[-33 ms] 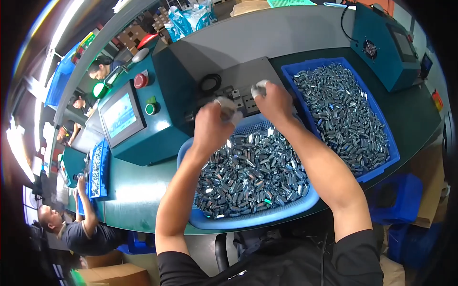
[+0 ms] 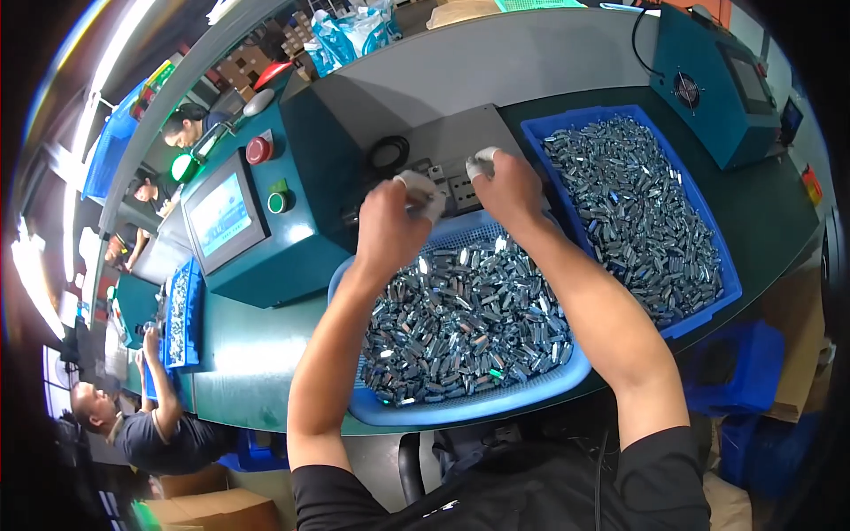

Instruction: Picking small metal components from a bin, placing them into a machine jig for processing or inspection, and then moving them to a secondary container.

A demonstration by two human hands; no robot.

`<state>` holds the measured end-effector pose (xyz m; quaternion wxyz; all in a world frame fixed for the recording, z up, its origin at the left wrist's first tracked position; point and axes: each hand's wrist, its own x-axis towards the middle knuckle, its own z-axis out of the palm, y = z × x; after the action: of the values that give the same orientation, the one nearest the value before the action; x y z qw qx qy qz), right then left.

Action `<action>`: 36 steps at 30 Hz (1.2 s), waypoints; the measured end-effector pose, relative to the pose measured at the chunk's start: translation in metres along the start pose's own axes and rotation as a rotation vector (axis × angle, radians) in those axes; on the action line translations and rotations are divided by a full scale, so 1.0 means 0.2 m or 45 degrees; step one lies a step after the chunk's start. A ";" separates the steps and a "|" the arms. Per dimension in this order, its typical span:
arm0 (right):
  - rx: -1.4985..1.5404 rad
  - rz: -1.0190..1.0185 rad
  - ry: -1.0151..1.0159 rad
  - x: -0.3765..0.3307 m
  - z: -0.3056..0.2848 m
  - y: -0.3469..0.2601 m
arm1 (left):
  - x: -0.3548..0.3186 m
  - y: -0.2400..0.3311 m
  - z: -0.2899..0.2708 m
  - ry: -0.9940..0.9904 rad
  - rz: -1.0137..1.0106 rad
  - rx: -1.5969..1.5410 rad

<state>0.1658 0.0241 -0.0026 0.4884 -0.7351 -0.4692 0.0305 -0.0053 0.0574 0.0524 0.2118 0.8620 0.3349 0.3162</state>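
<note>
My left hand (image 2: 395, 225) is closed, its fingertips in white finger covers and curled inward beside a small metal fixture (image 2: 460, 188). Whatever it may hold is hidden. Across the fixture, my right hand (image 2: 508, 188) pinches thumb and forefinger together, also in white covers; anything between them is too small to make out. Below both hands, a light-blue basket (image 2: 469, 411) is heaped with small dark metal parts (image 2: 460, 327). A darker blue tray (image 2: 731, 265) of similar parts (image 2: 629, 212) lies to the right of my right hand.
A green machine with a screen (image 2: 223, 217) and a red button (image 2: 259, 150) stands on the left. Another green machine (image 2: 713, 88) is at the far right. A grey panel (image 2: 416, 66) borders the back of the green table (image 2: 257, 354). Several people work on the left.
My left hand has moved slightly up, and its fingers show more sharply beside the fixture. My right hand stays almost in the same place, still pinched.
</note>
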 end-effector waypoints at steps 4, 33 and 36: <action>-0.025 0.047 -0.056 0.00 -0.01 0.00 | 0.21 -0.05 0.05 -0.078 0.099 0.200; -0.034 -0.359 -0.460 -0.09 0.07 -0.07 | -0.30 0.08 0.17 -0.709 0.125 0.742; -0.043 -0.377 -0.550 -0.11 0.04 -0.16 | -0.28 0.10 0.17 -0.783 0.130 0.772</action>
<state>0.1281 0.0169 0.0081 0.3637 -0.6429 -0.6655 0.1072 -0.0055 -0.0001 0.0174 0.0229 0.9547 0.2911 -0.0578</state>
